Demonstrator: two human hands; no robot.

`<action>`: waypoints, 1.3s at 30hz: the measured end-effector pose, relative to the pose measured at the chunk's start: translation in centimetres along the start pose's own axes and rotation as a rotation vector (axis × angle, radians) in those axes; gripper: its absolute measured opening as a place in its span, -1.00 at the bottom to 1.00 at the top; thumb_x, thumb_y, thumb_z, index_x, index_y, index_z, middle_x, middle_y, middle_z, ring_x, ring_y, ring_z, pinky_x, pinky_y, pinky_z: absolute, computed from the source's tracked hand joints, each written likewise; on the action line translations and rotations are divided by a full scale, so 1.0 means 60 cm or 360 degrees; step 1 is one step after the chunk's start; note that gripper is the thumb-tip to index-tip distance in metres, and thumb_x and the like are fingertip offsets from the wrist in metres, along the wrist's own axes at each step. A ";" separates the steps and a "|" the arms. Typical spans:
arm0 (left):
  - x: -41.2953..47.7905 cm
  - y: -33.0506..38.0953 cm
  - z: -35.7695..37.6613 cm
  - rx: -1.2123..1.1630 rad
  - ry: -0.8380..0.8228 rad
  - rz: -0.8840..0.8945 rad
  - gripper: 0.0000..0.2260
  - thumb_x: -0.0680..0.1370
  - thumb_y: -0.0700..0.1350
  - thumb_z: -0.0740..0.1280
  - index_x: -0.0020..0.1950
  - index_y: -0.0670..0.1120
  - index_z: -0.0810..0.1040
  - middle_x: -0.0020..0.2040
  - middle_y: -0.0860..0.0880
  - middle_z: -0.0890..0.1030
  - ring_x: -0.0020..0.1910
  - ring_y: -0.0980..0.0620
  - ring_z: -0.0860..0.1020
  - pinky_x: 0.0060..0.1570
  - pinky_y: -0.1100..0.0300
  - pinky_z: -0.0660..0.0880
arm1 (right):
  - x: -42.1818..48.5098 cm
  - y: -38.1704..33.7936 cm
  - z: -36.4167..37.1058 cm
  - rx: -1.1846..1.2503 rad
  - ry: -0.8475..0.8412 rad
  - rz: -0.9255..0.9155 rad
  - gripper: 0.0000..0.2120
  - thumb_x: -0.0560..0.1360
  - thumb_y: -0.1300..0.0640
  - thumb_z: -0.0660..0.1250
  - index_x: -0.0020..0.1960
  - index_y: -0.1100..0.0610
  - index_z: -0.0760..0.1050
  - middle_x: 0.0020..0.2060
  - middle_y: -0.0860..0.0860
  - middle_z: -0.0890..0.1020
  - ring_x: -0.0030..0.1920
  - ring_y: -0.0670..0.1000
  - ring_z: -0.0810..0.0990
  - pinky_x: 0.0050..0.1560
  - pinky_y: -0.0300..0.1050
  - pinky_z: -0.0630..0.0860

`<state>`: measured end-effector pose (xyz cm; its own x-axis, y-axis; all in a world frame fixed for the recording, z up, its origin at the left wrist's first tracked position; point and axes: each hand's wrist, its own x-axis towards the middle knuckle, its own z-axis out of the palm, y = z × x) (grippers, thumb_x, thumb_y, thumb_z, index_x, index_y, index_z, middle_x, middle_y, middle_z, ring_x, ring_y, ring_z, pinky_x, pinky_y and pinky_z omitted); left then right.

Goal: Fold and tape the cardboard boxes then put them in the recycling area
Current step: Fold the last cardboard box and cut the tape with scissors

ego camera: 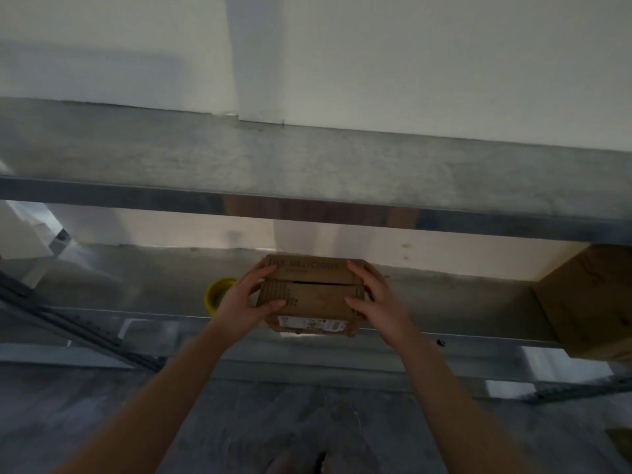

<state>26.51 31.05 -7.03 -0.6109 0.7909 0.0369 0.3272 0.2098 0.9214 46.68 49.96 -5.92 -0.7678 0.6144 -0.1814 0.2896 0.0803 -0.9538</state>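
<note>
**Desk:** Where's the box?

**Operator:** I have the small cardboard box (313, 295) at the front edge of the lower shelf (154, 278). My left hand (244, 302) is curled round its left end and my right hand (376, 299) round its right end, thumbs on top. I can't tell whether it rests on the shelf or hangs just above it.

**Desk:** Room around it?

**Operator:** The upper shelf (307, 169) runs across overhead. A yellow tape roll (219, 292) sits just behind my left hand, with open shelf surface to its left. A larger cardboard box (588, 302) stands well apart at the right end.

**Desk:** Anything inside?

**Operator:** The small box's top flaps are down with a dark slit between them, so I can't see what it holds.
</note>
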 end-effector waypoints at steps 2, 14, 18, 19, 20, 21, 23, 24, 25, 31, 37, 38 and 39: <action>-0.002 -0.006 0.000 -0.0005 0.0008 0.0008 -0.42 0.37 -0.20 0.55 0.32 0.08 0.43 0.44 0.07 0.34 0.28 0.04 0.47 0.27 0.07 0.48 | -0.003 -0.001 0.006 0.0013 0.0022 0.0005 -0.36 0.51 0.30 0.38 0.35 -0.34 0.36 0.52 -0.15 0.13 0.45 -0.05 0.28 0.31 -0.04 0.50; 0.012 -0.013 0.102 0.0125 -0.0217 -0.0074 -0.42 0.46 -0.11 0.48 0.45 -0.02 0.37 0.53 0.03 0.20 0.41 0.01 0.37 0.40 0.02 0.34 | -0.018 0.078 -0.056 -0.0067 0.0136 0.0125 -0.40 0.56 0.34 0.29 0.36 -0.27 0.32 0.56 -0.03 0.15 0.46 -0.05 0.25 0.25 -0.31 0.43; 0.040 -0.013 0.104 0.0382 -0.0309 -0.0101 -0.33 0.49 0.00 0.44 0.53 -0.01 0.23 0.56 0.04 0.06 0.45 0.14 0.17 0.40 0.31 0.11 | 0.016 0.076 -0.057 -0.0097 0.0157 0.0148 -0.50 0.59 0.12 0.33 0.45 -0.21 0.31 0.52 -0.03 0.23 0.42 -0.06 0.30 0.29 -0.24 0.36; 0.043 -0.015 0.105 0.0404 -0.0313 -0.0096 -0.33 0.50 0.00 0.43 0.54 -0.01 0.21 0.57 0.04 0.04 0.48 0.12 0.14 0.39 0.33 0.08 | 0.021 0.079 -0.057 -0.0152 0.0154 0.0148 -0.48 0.57 0.05 0.35 0.47 -0.20 0.29 0.51 -0.04 0.26 0.40 -0.07 0.31 0.30 -0.22 0.35; 0.046 -0.018 0.106 0.0414 -0.0305 -0.0092 -0.33 0.50 0.00 0.43 0.54 -0.01 0.21 0.57 0.04 0.03 0.50 0.09 0.13 0.39 0.34 0.08 | 0.024 0.083 -0.058 -0.0223 0.0153 0.0142 -0.46 0.57 0.00 0.36 0.49 -0.19 0.27 0.49 -0.04 0.28 0.39 -0.07 0.32 0.32 -0.20 0.34; 0.050 -0.019 0.107 0.0431 -0.0296 -0.0087 -0.34 0.51 0.01 0.41 0.54 -0.01 0.21 0.57 0.05 0.01 0.51 0.08 0.12 0.39 0.33 0.08 | 0.025 0.086 -0.058 -0.0288 0.0158 0.0127 -0.45 0.57 -0.02 0.36 0.50 -0.19 0.26 0.49 -0.03 0.29 0.39 -0.07 0.33 0.33 -0.19 0.33; 0.059 -0.017 0.108 0.0552 -0.0286 -0.0068 -0.34 0.53 0.08 0.36 0.56 0.01 0.16 0.58 0.10 -0.04 0.52 0.07 0.07 0.43 0.25 0.06 | 0.028 0.086 -0.056 -0.0391 0.0189 0.0096 -0.47 0.58 -0.03 0.33 0.50 -0.18 0.25 0.50 0.00 0.28 0.37 -0.09 0.32 0.30 -0.24 0.29; 0.063 -0.016 0.107 0.0655 -0.0297 -0.0052 -0.34 0.54 0.13 0.32 0.56 0.03 0.13 0.58 0.13 -0.06 0.52 0.07 0.01 0.45 0.17 0.04 | 0.030 0.083 -0.055 -0.0453 0.0213 0.0089 -0.47 0.59 -0.02 0.32 0.51 -0.16 0.25 0.51 0.01 0.25 0.39 -0.07 0.31 0.29 -0.25 0.27; 0.067 -0.014 0.105 0.0767 -0.0323 -0.0039 -0.33 0.55 0.18 0.28 0.57 0.05 0.09 0.58 0.14 -0.08 0.53 0.07 -0.05 0.47 0.11 0.02 | 0.031 0.079 -0.053 -0.0532 0.0240 0.0083 -0.48 0.59 -0.01 0.31 0.51 -0.13 0.24 0.53 0.02 0.20 0.43 -0.01 0.30 0.32 -0.24 0.25; 0.058 0.014 0.074 0.1342 -0.0376 0.0219 -0.37 0.58 0.31 -0.04 0.58 0.07 -0.07 0.59 0.06 -0.06 0.56 -0.04 -0.15 0.50 0.01 -0.12 | 0.000 0.043 -0.033 -0.1472 0.0325 -0.0189 -0.52 0.64 -0.08 0.15 0.53 -0.05 0.23 0.58 0.06 0.09 0.57 0.21 0.00 0.50 0.34 0.05; 0.027 0.014 -0.027 0.1588 -0.0308 0.0356 -0.36 0.56 0.31 -0.12 0.58 0.05 0.00 0.59 0.02 0.01 0.57 -0.02 -0.11 0.53 0.03 -0.16 | -0.009 -0.037 0.053 -0.1728 0.0317 -0.0719 -0.56 0.64 -0.04 0.12 0.51 0.00 0.32 0.52 0.07 0.29 0.57 0.16 0.07 0.52 0.18 -0.16; 0.023 0.002 -0.052 0.1659 -0.0325 0.0332 -0.38 0.57 0.29 -0.09 0.58 0.06 0.00 0.59 0.02 0.01 0.57 -0.02 -0.10 0.52 0.02 -0.16 | -0.008 -0.049 0.078 -0.1730 0.0287 -0.0773 -0.56 0.64 -0.04 0.11 0.50 0.01 0.32 0.51 0.06 0.30 0.57 0.15 0.08 0.52 0.15 -0.16; 0.018 -0.013 -0.079 0.1724 -0.0360 0.0307 -0.40 0.59 0.26 -0.04 0.58 0.06 0.01 0.59 0.02 0.02 0.57 -0.03 -0.10 0.52 0.01 -0.16 | -0.009 -0.059 0.107 -0.1727 0.0258 -0.0838 -0.56 0.64 -0.04 0.11 0.49 0.02 0.35 0.49 0.07 0.33 0.56 0.15 0.12 0.53 0.16 -0.10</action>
<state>22.21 29.02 -5.89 -0.3735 0.9272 -0.0300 0.9236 0.3747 0.0816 42.42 44.29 -3.97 -0.8777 0.3934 0.2735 0.3510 0.9165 -0.1919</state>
